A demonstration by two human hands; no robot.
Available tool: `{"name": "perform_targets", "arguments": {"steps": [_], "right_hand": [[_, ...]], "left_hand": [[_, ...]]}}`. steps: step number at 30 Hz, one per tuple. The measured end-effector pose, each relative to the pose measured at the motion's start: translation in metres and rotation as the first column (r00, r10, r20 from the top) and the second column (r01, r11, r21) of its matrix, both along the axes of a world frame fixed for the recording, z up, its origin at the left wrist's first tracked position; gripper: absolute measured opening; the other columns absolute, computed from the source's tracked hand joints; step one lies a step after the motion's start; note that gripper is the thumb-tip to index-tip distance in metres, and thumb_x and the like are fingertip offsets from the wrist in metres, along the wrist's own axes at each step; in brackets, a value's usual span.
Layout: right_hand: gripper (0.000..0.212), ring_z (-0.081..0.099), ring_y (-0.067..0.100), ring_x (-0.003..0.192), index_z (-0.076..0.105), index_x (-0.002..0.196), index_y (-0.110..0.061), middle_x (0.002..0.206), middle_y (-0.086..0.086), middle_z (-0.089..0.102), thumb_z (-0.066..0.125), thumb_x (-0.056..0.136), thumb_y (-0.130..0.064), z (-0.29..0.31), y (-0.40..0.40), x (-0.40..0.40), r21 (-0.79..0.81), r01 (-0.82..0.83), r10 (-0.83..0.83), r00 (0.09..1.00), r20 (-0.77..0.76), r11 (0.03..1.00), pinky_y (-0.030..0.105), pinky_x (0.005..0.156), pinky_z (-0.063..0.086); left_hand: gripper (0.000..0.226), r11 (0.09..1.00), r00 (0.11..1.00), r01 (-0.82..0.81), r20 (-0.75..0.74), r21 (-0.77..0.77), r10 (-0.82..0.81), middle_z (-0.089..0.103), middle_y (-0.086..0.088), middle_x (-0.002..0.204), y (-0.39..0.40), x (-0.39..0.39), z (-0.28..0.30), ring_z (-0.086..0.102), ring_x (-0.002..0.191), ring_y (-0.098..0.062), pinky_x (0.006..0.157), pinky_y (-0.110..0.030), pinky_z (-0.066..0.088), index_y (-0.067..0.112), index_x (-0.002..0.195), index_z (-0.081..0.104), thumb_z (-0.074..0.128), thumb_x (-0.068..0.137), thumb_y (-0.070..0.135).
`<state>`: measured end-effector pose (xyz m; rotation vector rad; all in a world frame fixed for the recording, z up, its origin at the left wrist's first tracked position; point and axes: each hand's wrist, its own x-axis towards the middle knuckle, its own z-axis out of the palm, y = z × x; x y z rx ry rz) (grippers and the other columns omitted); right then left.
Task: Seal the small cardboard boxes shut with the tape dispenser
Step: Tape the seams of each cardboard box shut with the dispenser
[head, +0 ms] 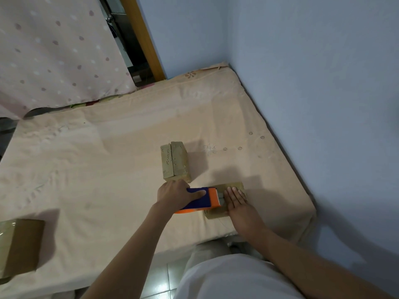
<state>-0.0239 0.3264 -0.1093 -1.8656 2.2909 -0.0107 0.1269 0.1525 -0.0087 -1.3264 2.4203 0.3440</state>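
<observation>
Head view, sole camera. Mattress under a peach sheet, set in the corner of a blue wall; spotted curtain at upper left, wooden door frame beside it. Near box, small cardboard, lies near the front right edge of the mattress, mostly hidden under the hands and tool. Dispenser, blue body with orange head, rests across the top of the near box, its orange end pointing right and meeting the right hand's fingers. Left hand grasps the dispenser from above, fingers and thumb curled over its blue body. Right hand lies flat on the near box, fingers straight and together, palm down, pressing the top just beside the dispenser's head. Far box, small cardboard, stands just behind the left hand, apart from the near box, a dark slit running along its top between the flaps. Left box, larger and brown with a glossy strip over one end, sits well apart at the mattress's left edge. Tiled floor and the person's white shirt fill the lower edge.
</observation>
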Motion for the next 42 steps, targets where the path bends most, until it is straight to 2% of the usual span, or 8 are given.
{"name": "perform_targets", "arguments": {"steps": [4,9,13,20,24,29,37,42], "right_hand": [[0.057,0.067,0.037,0.112,0.064,0.121,0.010,0.122,0.026,0.066,0.035,0.085,-0.023,0.000,0.001,0.001,0.008,0.026,-0.026,1.000,-0.018,1.000,0.036,0.124,-0.010],[0.082,0.062,0.037,0.120,0.003,0.152,0.014,0.130,0.025,0.062,0.032,0.088,-0.029,-0.012,0.003,0.001,-0.099,0.031,-0.032,0.999,-0.014,0.995,0.039,0.123,0.000],[0.064,0.056,0.040,0.126,0.042,0.138,0.013,0.134,0.028,0.058,0.045,0.088,-0.027,-0.010,0.008,0.002,-0.157,-0.029,0.017,0.997,-0.076,0.987,0.041,0.123,-0.007],[0.075,0.027,0.041,0.147,0.028,0.152,0.006,0.157,0.028,0.029,0.053,0.093,-0.034,0.003,0.008,0.017,-0.231,0.042,-0.050,0.998,-0.032,0.972,0.049,0.117,0.016],[0.077,0.047,0.029,0.139,0.046,0.146,-0.001,0.149,0.016,0.049,0.077,0.078,-0.022,0.000,-0.003,0.025,-0.180,-0.112,0.113,0.994,-0.003,0.977,0.037,0.122,0.006],[0.056,0.058,0.026,0.129,0.057,0.138,-0.004,0.140,0.012,0.059,0.038,0.087,-0.021,-0.006,-0.007,0.031,-0.128,-0.106,0.115,0.991,0.061,0.986,0.037,0.119,0.011],[0.057,0.067,0.022,0.115,0.070,0.124,-0.007,0.128,0.008,0.068,0.035,0.080,-0.016,-0.010,-0.013,0.023,-0.123,-0.144,0.154,0.985,0.073,0.982,0.038,0.099,0.051],[0.062,0.063,0.021,0.122,0.066,0.130,-0.008,0.134,0.008,0.063,0.081,0.071,-0.014,-0.017,-0.012,0.022,-0.182,-0.132,0.147,0.987,0.069,0.974,0.038,0.105,0.043]], "left_hand": [[0.070,1.000,0.999,-0.015,0.031,-0.023,0.016,0.067,0.010,0.087,-0.014,0.018,0.006,0.062,0.075,-0.010,0.069,-0.027,0.054,0.024,0.104,0.063,0.045,0.078,0.087],[0.067,0.999,0.995,-0.008,0.098,-0.054,0.013,0.066,0.008,0.079,-0.012,0.024,0.002,0.062,0.075,-0.012,0.070,-0.028,0.053,0.023,0.093,0.064,0.044,0.079,0.086],[0.064,0.999,0.991,-0.019,0.129,-0.043,0.024,0.064,0.008,0.078,-0.010,0.022,-0.003,0.062,0.075,-0.012,0.071,-0.028,0.052,0.024,0.087,0.060,0.043,0.080,0.085],[0.067,0.997,0.991,0.023,0.136,-0.077,-0.012,0.058,0.007,0.072,-0.013,0.017,-0.001,0.059,0.074,-0.014,0.069,-0.028,0.047,0.023,0.083,0.062,0.042,0.080,0.087],[0.066,0.996,0.990,0.025,0.141,-0.089,-0.012,0.061,0.006,0.075,-0.011,0.016,0.000,0.060,0.075,-0.015,0.072,-0.029,0.050,0.022,0.083,0.062,0.042,0.081,0.085],[0.066,0.996,0.991,0.016,0.136,-0.086,-0.004,0.066,0.004,0.082,-0.011,0.016,-0.001,0.063,0.078,-0.016,0.075,-0.030,0.053,0.022,0.086,0.062,0.043,0.080,0.085],[0.065,0.999,0.993,-0.011,0.117,0.036,0.007,0.060,0.007,0.074,-0.016,0.022,-0.001,0.061,0.072,-0.012,0.065,-0.026,0.047,0.022,0.085,0.060,0.044,0.081,0.085],[0.071,0.998,0.995,-0.020,0.099,0.060,0.014,0.067,0.006,0.079,-0.024,0.039,-0.002,0.063,0.074,-0.012,0.066,-0.027,0.050,0.023,0.087,0.067,0.040,0.079,0.088]]}}
